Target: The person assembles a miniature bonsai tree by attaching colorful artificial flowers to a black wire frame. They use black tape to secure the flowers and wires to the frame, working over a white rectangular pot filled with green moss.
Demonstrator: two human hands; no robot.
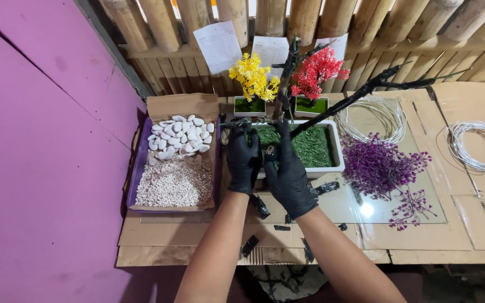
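Both black-gloved hands, left hand (243,159) and right hand (289,178), have fingers clamped on the black-wrapped branching wire tree trunk (283,90) standing in the white rectangular grass-filled planter (337,152).

Above my bench, three white paper sheets hang on the bamboo fence: one (218,46) tilted at left, one (271,50) in the middle, one (333,44) at right.
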